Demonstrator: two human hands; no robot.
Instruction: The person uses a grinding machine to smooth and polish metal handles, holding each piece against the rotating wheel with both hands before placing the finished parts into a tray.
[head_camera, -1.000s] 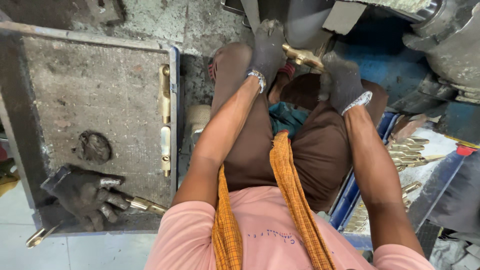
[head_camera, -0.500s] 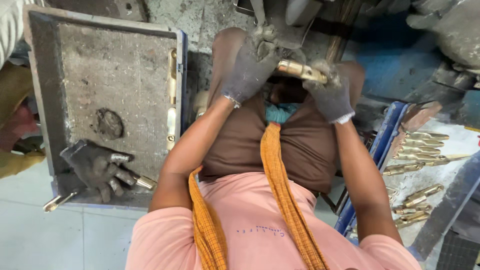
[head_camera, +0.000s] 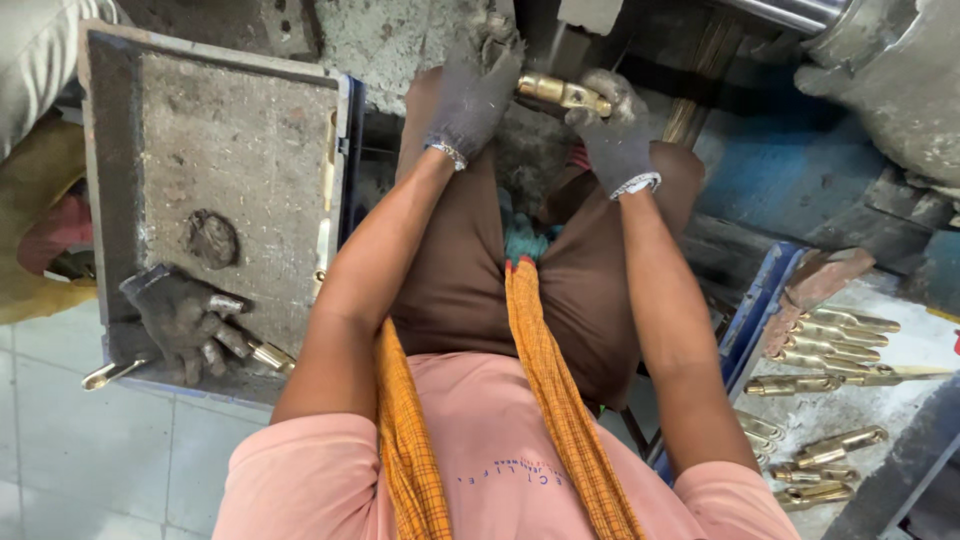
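Both of my hands wear dark grey work gloves and are stretched out in front of me, above my knees. A brass fitting (head_camera: 563, 94) lies level between them. My left hand (head_camera: 472, 92) grips its left end and my right hand (head_camera: 612, 132) grips its right end. Just above the brass fitting is the grey metal of a machine (head_camera: 590, 20). I am seated, in a pink shirt and brown shorts, with an orange cloth (head_camera: 545, 400) hanging from my neck.
A grey metal work plate (head_camera: 230, 160) lies to my left, where another person's gloved hand (head_camera: 185, 320) holds a brass piece at its near corner. A blue-edged tray (head_camera: 760, 310) at my right holds several brass fittings (head_camera: 835, 365). Heavy machine parts (head_camera: 890, 90) fill the upper right.
My view has dropped and shifted, so my hands sit higher in frame. Both hands have stayed on the brass fitting, which is now level. The other person's gloved hand has hardly moved.
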